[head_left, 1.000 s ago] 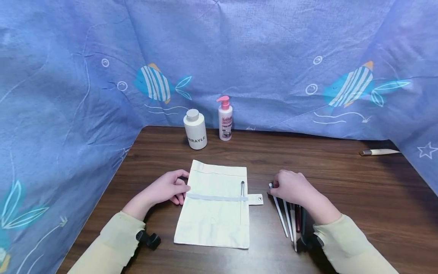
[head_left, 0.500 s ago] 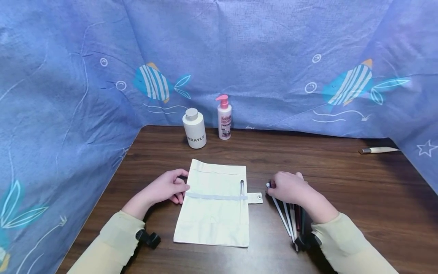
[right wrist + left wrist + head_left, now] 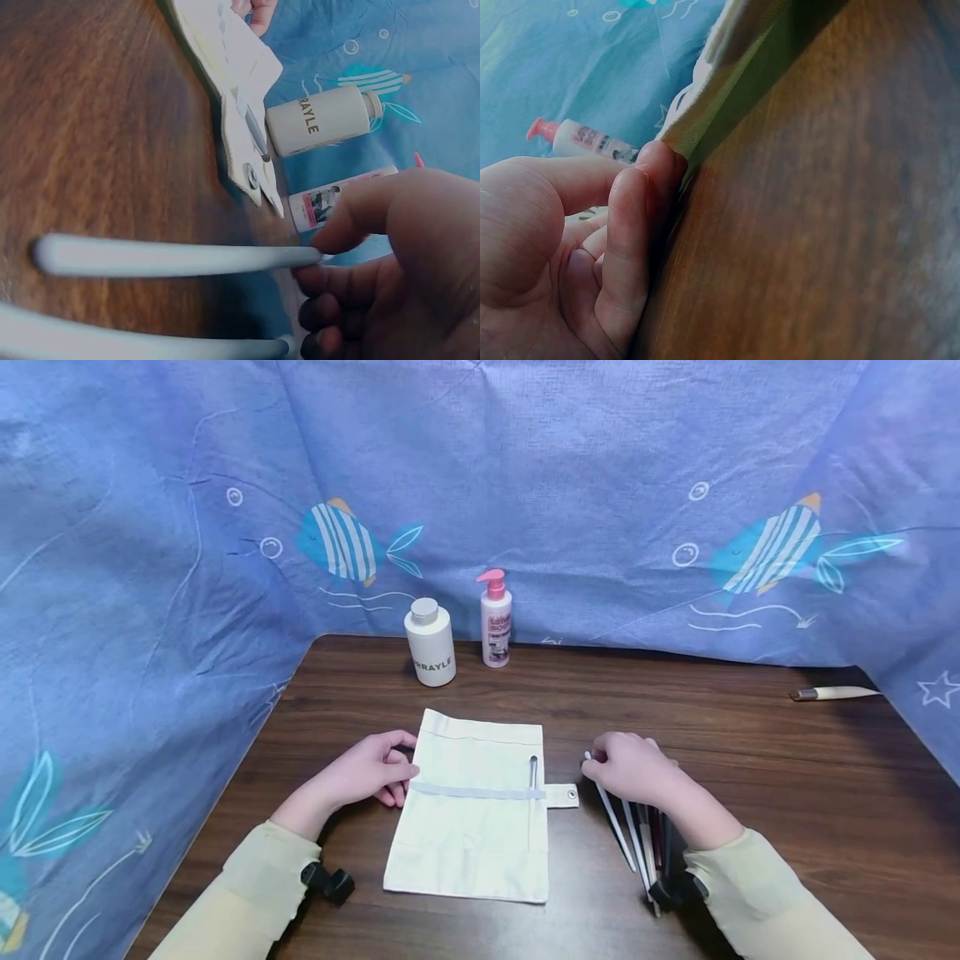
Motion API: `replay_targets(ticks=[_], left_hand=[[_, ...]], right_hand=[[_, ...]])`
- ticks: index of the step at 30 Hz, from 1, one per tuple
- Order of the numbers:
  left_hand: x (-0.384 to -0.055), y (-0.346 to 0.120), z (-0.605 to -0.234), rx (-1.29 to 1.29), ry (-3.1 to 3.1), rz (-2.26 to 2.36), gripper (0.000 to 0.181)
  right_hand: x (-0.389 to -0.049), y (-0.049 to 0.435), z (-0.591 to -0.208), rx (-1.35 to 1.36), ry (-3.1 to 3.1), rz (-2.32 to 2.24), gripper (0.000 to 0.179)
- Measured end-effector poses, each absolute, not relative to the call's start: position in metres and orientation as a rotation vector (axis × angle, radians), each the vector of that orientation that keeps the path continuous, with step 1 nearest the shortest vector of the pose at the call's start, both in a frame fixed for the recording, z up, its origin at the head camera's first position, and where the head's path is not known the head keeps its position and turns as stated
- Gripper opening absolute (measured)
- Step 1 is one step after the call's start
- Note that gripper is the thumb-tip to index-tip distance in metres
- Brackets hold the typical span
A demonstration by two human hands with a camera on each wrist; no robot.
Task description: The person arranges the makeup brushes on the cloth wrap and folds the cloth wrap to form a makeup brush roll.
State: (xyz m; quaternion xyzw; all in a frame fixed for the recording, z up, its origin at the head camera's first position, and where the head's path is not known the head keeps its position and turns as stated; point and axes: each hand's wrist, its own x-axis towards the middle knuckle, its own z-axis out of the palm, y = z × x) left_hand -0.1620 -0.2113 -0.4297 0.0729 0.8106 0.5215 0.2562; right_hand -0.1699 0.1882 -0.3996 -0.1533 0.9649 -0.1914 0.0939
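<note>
A cream fabric brush roll [image 3: 465, 852] lies unrolled on the wooden table, a grey elastic band across its middle. One slim makeup brush [image 3: 532, 774] is tucked under the band near the right edge. My left hand [image 3: 367, 770] pinches the roll's left edge between thumb and fingers; its thumb [image 3: 585, 184] shows at the fabric's border in the left wrist view. To the right of the roll's snap tab [image 3: 562, 796], my right hand [image 3: 637, 770] holds the end of a thin white brush [image 3: 172, 256]. Several other brushes [image 3: 647, 852] lie beneath that hand, partly hidden by it.
A white bottle [image 3: 431, 647] and a pink-topped pump bottle [image 3: 496, 627] stand at the back of the table. One pale-handled brush [image 3: 836, 693] lies at the far right. Blue fish-print cloth [image 3: 585, 502] hangs behind and along the sides.
My right hand shifts slightly, and the white brush in its fingers changes angle over the other brushes. My left hand stays at the edge of the roll.
</note>
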Motion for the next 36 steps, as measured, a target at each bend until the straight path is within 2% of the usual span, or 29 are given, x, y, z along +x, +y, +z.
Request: replay_targets(ticks=[17,36], left_hand=[[-0.1625,-0.21,-0.4295,0.189,2.206,1.406,0.044],[-0.1627,-0.2113,-0.4279,0.198,2.191,1.423,0.044]], right_hand=[[-0.1746,0.1915,-0.3918,-0.249,2.695,-1.117,0.021],[-0.1765,0.1893,-0.3947,-0.268,2.516,-1.444,0.02]])
